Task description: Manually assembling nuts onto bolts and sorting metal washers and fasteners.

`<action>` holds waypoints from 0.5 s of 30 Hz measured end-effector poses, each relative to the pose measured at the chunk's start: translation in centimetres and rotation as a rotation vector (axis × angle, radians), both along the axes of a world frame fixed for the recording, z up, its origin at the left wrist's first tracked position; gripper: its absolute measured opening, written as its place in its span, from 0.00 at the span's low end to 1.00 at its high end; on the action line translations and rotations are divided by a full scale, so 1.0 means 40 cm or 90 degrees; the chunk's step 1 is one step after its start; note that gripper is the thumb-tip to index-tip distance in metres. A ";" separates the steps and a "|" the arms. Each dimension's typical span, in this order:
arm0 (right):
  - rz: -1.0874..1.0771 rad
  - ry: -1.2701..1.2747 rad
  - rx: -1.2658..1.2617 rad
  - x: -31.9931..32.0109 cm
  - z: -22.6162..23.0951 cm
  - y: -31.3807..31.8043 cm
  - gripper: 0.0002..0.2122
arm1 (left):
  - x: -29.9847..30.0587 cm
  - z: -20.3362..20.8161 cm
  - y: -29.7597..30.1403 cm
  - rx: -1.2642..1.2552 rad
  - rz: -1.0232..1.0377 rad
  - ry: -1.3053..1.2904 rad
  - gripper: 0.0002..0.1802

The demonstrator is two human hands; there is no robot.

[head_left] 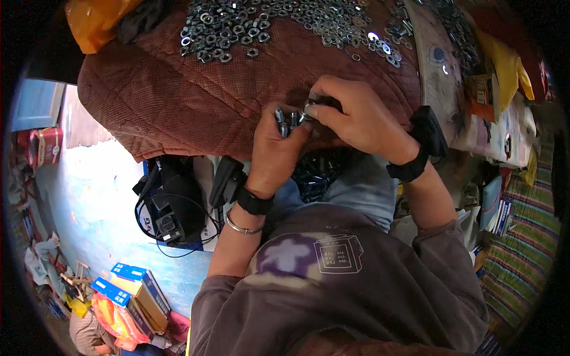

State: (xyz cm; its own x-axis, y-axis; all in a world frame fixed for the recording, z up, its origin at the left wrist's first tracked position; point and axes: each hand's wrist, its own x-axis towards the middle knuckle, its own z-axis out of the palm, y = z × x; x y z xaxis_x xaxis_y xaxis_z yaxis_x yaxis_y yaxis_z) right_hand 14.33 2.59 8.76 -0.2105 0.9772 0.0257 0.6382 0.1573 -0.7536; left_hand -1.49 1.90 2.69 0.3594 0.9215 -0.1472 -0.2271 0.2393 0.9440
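Over the near edge of a brown quilted cloth [160, 101], my left hand [275, 151] is closed around several short metal bolts [284, 121]. One more bolt [303, 115] slants up between its thumb and fingers. My right hand [362, 118] pinches a small shiny metal piece [309, 107] at that bolt's upper end, between thumb and forefinger; whether it is a nut or a washer I cannot tell. Farther back on the cloth lie a spread of hex nuts [237, 32] and, to their right, a spread of flat washers [341, 26].
Dark bolts [317, 175] are heaped in my lap below the cloth's edge. More metal parts [457, 35] lie at the far right, by a small orange box [482, 95]. A black bag [169, 204] with cables sits at left; cardboard boxes [139, 293] and another person [89, 332] are lower left.
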 end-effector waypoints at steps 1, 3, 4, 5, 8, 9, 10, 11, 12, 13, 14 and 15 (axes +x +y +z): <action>-0.002 0.000 0.001 -0.001 0.000 -0.007 0.09 | 0.002 0.002 -0.001 0.049 0.009 0.056 0.08; -0.028 -0.095 0.030 -0.003 -0.001 -0.016 0.11 | 0.001 0.005 -0.003 0.100 0.016 0.112 0.09; -0.029 -0.095 0.032 -0.002 0.000 -0.019 0.11 | -0.002 0.004 -0.003 0.135 0.010 0.154 0.09; -0.021 -0.090 0.002 0.002 0.002 -0.021 0.10 | -0.004 0.004 -0.004 0.170 0.004 0.196 0.10; 0.007 -0.037 -0.019 0.021 -0.008 -0.027 0.09 | -0.001 0.016 -0.006 0.153 -0.005 0.215 0.11; 0.029 0.012 -0.009 0.026 -0.013 -0.028 0.08 | -0.001 0.014 -0.008 0.154 -0.005 0.215 0.11; 0.028 0.012 -0.009 0.029 -0.019 -0.029 0.08 | -0.001 0.009 -0.011 0.111 -0.009 0.184 0.11; 0.034 0.066 -0.013 0.032 -0.025 -0.030 0.08 | 0.000 0.005 -0.013 0.069 -0.012 0.152 0.11; 0.040 0.120 -0.018 0.033 -0.029 -0.030 0.08 | -0.002 0.002 -0.014 0.068 -0.011 0.153 0.11; 0.041 0.121 -0.018 0.034 -0.025 -0.031 0.08 | -0.003 -0.001 -0.015 0.057 -0.012 0.142 0.11; 0.027 0.154 -0.095 0.034 -0.018 -0.033 0.08 | -0.004 -0.003 -0.015 0.046 -0.012 0.131 0.11; 0.010 0.186 -0.171 0.036 -0.013 -0.035 0.08 | -0.002 -0.004 -0.015 0.045 -0.013 0.130 0.11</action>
